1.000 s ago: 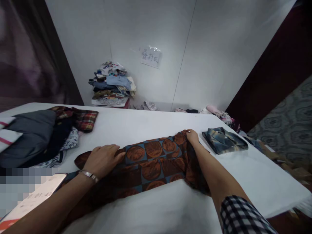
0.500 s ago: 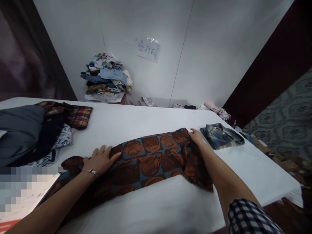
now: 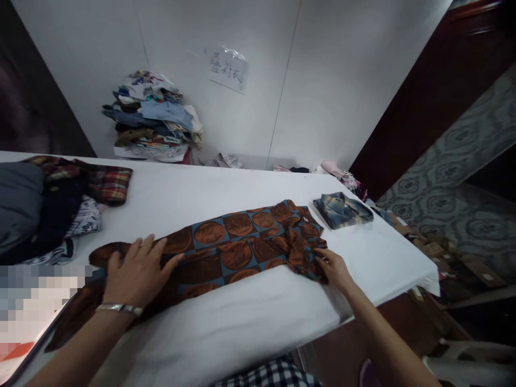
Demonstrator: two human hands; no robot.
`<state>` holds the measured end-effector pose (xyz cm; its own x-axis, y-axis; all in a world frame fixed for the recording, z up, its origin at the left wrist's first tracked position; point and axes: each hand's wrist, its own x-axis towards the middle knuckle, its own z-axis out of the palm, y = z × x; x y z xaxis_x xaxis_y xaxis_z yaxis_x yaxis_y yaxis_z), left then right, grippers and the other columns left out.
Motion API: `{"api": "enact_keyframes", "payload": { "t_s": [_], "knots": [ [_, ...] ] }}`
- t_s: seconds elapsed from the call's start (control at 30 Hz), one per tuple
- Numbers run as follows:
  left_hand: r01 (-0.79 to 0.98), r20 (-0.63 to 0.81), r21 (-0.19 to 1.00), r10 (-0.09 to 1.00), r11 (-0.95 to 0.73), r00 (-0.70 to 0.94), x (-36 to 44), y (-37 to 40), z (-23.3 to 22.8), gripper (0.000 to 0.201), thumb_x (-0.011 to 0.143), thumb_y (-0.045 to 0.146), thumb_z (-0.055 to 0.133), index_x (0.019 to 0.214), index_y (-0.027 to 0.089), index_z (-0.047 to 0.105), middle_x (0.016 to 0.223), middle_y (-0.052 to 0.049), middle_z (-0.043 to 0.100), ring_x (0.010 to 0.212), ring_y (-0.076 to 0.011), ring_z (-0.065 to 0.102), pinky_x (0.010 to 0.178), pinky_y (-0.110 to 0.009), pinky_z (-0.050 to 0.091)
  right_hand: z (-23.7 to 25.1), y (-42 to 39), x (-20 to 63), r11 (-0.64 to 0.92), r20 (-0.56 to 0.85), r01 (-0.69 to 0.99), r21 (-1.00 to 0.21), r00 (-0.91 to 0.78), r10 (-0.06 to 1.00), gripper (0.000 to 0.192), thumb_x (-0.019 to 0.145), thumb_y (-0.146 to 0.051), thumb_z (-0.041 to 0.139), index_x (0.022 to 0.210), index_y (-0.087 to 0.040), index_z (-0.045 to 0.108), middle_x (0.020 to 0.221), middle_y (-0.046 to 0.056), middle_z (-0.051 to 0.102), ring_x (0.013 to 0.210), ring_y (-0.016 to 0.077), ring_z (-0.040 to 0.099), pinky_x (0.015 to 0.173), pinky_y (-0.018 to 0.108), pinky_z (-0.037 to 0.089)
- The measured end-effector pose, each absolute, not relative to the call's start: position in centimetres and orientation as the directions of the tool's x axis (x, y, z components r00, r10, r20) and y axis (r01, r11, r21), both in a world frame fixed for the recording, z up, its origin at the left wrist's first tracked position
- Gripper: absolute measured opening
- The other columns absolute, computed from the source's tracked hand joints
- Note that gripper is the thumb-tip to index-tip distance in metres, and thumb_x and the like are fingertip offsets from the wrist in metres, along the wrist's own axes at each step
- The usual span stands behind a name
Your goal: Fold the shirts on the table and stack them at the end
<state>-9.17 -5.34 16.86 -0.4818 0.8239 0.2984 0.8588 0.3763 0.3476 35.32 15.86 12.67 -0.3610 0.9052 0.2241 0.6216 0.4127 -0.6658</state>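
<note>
On table point(image 3: 242, 188) | left hand point(image 3: 135, 271) flat on patterned shirt point(image 3: 237, 244) | right hand point(image 3: 332, 267) pinching hem

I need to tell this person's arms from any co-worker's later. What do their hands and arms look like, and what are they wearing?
Both forearms are bare, with no gloves. The left hand has a thin silver metal bracelet at its wrist. The right hand shows no ring, watch or band. Black-and-white checked fabric shows at the bottom edge, part of the person's clothing.

Shirt point(image 3: 237, 242): rust-orange discs on a blue and dark-brown check. Right of it, a folded shirt point(image 3: 342, 209) in blue-tan plaid; left, a red plaid cloth point(image 3: 107, 183). Worktop point(image 3: 209, 188) white.
</note>
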Motion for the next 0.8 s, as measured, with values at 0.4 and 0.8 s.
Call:
{"api": "enact_keyframes", "payload": {
  "t_s": [0.4, 0.8],
  "knots": [
    [0.523, 0.054, 0.852, 0.993, 0.011, -0.109, 9.4, 3.6, 16.4, 0.054, 0.080, 0.045, 0.056, 0.128, 0.020, 0.053, 0.123, -0.011, 0.063, 0.106, -0.0229, 0.062, 0.093, -0.038, 0.049, 15.1, 12.1, 32.8, 0.633, 0.569, 0.304, -0.712, -0.279, 0.774, 0.015, 0.086, -0.031, 0.057, 0.088, -0.022, 0.068, 0.087, 0.005, 0.067, 0.081, 0.0179, 0.062, 0.075, 0.032, 0.050],
    [0.226, -0.040, 0.974, 0.998, 0.027, 0.050, 14.5, 6.5, 18.5, 0.016, 0.069, 0.022, 0.064, 0.083, 0.014, 0.067, 0.076, -0.003, 0.068, 0.073, -0.0177, 0.062, 0.070, -0.030, 0.049, 15.4, 11.3, 33.4, 0.318, 0.270, 0.141, -0.937, -0.283, 0.920, 0.029, 0.078, -0.047, 0.064, 0.095, -0.024, 0.070, 0.094, 0.006, 0.071, 0.090, 0.0232, 0.065, 0.080, 0.037, 0.052]
  ]
}}
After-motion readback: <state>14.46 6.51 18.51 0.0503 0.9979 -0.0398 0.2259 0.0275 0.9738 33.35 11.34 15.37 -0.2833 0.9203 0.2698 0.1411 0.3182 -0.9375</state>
